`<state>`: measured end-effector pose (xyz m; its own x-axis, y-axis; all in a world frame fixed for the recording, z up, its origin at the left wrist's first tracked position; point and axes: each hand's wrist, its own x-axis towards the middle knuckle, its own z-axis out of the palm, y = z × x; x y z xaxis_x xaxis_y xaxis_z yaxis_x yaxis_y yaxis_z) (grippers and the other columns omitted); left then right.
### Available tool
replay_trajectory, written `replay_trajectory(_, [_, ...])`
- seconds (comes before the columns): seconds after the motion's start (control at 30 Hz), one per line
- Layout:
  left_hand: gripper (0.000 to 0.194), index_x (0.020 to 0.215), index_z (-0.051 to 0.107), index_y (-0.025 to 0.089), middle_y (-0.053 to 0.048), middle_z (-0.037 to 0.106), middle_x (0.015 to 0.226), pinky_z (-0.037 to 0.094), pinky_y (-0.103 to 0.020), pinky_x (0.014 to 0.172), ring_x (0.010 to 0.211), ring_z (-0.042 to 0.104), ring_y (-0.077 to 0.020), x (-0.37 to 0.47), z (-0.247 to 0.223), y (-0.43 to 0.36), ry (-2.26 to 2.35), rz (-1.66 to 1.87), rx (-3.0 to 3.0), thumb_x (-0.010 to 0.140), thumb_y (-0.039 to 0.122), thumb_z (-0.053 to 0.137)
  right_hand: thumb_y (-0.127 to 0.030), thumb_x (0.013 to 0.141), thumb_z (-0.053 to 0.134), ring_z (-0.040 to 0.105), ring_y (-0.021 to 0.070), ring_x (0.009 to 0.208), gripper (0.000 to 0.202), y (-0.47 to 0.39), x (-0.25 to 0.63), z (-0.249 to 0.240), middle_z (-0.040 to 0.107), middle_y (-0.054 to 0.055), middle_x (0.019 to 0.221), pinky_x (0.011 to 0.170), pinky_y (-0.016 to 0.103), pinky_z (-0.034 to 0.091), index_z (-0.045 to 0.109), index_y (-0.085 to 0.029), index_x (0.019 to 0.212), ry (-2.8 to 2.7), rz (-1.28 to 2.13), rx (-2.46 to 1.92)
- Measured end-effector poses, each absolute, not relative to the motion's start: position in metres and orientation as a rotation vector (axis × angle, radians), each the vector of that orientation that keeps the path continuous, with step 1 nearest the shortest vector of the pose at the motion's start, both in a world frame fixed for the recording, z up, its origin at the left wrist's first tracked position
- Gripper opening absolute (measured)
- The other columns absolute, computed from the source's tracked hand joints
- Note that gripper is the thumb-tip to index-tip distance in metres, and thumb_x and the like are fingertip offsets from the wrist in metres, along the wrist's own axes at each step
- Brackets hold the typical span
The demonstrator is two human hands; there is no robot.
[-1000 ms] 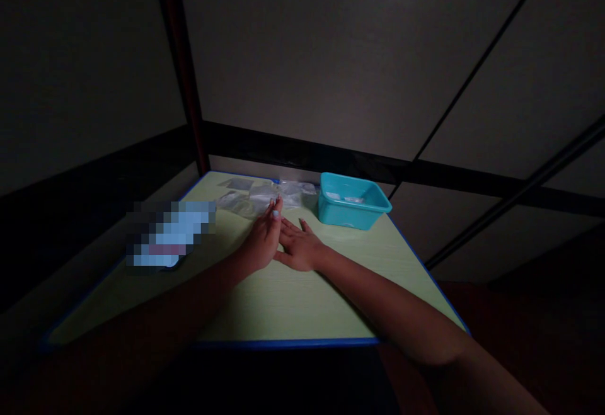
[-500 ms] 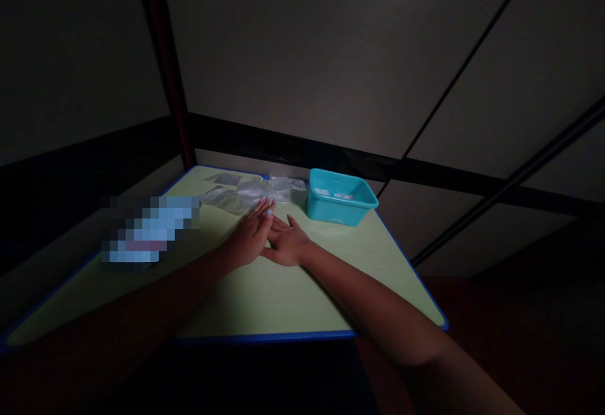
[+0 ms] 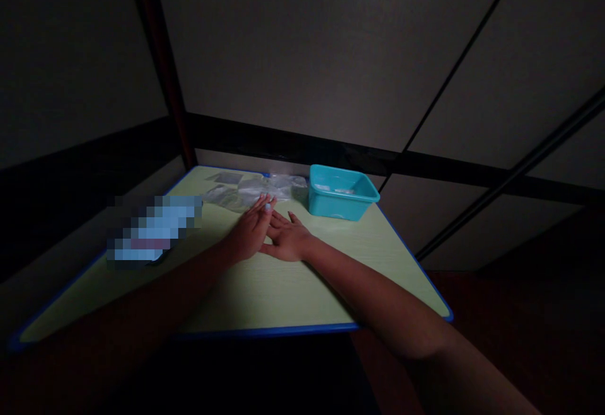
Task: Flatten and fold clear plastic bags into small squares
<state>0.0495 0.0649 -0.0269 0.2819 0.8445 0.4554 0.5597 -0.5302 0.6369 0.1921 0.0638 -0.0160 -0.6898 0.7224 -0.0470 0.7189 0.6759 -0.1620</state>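
My left hand (image 3: 250, 231) rests at the middle of the pale table (image 3: 293, 301), fingers stretched forward and holding nothing. Its fingers partly overlap those of my right hand (image 3: 288, 238), which lies palm down with the fingers spread. Just beyond the fingertips are crumpled clear plastic bags (image 3: 255, 189), partly hidden by the left hand. To the right of them stands a turquoise plastic basket (image 3: 343, 207) with small pale items at its bottom, too dim to name.
A pixelated bluish object (image 3: 158, 229), perhaps on a dark base, lies at the table's left side. The table has a blue edge (image 3: 283, 330). Dark panelled walls (image 3: 293, 56) stand close behind and to the left.
Hardly anything differs. The view has shifted slightly; both hands stay in the same place on the table, still touching.
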Motion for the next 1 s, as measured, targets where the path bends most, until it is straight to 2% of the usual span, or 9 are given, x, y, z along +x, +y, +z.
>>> replay_trajectory(0.1, [0.089, 0.133, 0.048, 0.007, -0.016, 0.039, 0.145, 0.020, -0.044, 0.115, 0.140, 0.025, -0.0242, 0.049, -0.025, 0.064, 1.262, 1.147, 2.179, 0.088, 0.066, 0.000, -0.060, 0.089, 0.036, 0.005, 0.0275, 0.143, 0.069, 0.067, 0.195, -0.018, 0.011, 0.008, 0.156, 0.107, 0.066, 0.006, 0.020, -0.027, 0.148, -2.826, 0.358, -1.185])
replay_trajectory(0.17, [0.093, 0.133, 0.047, 0.004, -0.018, 0.039, 0.145, 0.019, -0.043, 0.116, 0.140, 0.024, -0.0247, 0.049, -0.023, 0.063, 1.249, 1.174, 2.148, 0.086, 0.069, -0.001, -0.061, 0.091, 0.028, 0.007, 0.0260, 0.143, 0.069, 0.073, 0.200, -0.022, 0.012, 0.008, 0.156, 0.109, 0.063, 0.006, 0.017, -0.025, 0.149, -2.710, 0.509, -1.160])
replay_trajectory(0.23, [0.095, 0.133, 0.047, 0.005, -0.017, 0.039, 0.145, 0.018, -0.042, 0.116, 0.140, 0.025, -0.0244, 0.048, -0.020, 0.063, 1.231, 1.228, 2.093, 0.085, 0.071, -0.001, -0.060, 0.093, 0.014, 0.010, 0.0227, 0.143, 0.068, 0.079, 0.207, -0.025, 0.015, 0.007, 0.156, 0.112, 0.056, 0.010, 0.018, -0.022, 0.149, -2.473, 0.689, -1.132])
replay_trajectory(0.33, [0.092, 0.133, 0.048, 0.009, -0.015, 0.040, 0.146, 0.015, -0.040, 0.117, 0.139, 0.027, -0.0231, 0.046, -0.014, 0.063, 1.193, 1.347, 1.958, 0.085, 0.071, 0.002, -0.058, 0.093, 0.000, 0.021, 0.0172, 0.141, 0.071, 0.087, 0.215, -0.025, 0.028, 0.006, 0.152, 0.113, 0.043, 0.018, 0.028, -0.020, 0.146, -2.094, 0.824, -0.990])
replay_trajectory(0.5, [0.092, 0.134, 0.047, 0.010, -0.016, 0.041, 0.144, 0.018, -0.043, 0.116, 0.137, 0.031, -0.0246, 0.045, -0.009, 0.065, 1.097, 1.520, 1.761, 0.084, 0.074, 0.005, -0.057, 0.089, -0.013, 0.041, 0.0212, 0.131, 0.082, 0.083, 0.211, -0.012, 0.040, 0.012, 0.145, 0.104, 0.041, 0.034, 0.030, -0.014, 0.144, -1.653, 1.115, -0.876])
replay_trajectory(0.6, [0.089, 0.135, 0.046, 0.011, -0.015, 0.042, 0.144, 0.021, -0.043, 0.115, 0.136, 0.034, -0.0249, 0.046, -0.010, 0.066, 1.067, 1.554, 1.707, 0.085, 0.073, 0.006, -0.061, 0.085, -0.017, 0.043, 0.0221, 0.130, 0.089, 0.079, 0.204, -0.008, 0.043, 0.014, 0.143, 0.101, 0.040, 0.039, 0.030, -0.013, 0.143, -1.555, 1.230, -0.903])
replay_trajectory(0.77, [0.090, 0.135, 0.046, 0.011, -0.016, 0.043, 0.143, 0.024, -0.046, 0.113, 0.135, 0.034, -0.0264, 0.047, -0.014, 0.065, 1.071, 1.534, 1.714, 0.084, 0.073, 0.005, -0.056, 0.085, -0.022, 0.043, 0.0202, 0.130, 0.088, 0.082, 0.200, -0.015, 0.044, 0.014, 0.142, 0.099, 0.040, 0.038, 0.031, -0.012, 0.141, -1.572, 1.302, -0.984])
replay_trajectory(1.0, [0.088, 0.133, 0.047, 0.014, -0.015, 0.044, 0.142, 0.028, -0.049, 0.110, 0.133, 0.038, -0.0274, 0.047, -0.016, 0.063, 1.057, 1.523, 1.744, 0.084, 0.073, 0.003, -0.051, 0.092, -0.012, 0.044, 0.0217, 0.128, 0.079, 0.078, 0.196, -0.018, 0.049, 0.014, 0.138, 0.103, 0.040, 0.034, 0.039, -0.012, 0.138, -1.654, 1.215, -0.911])
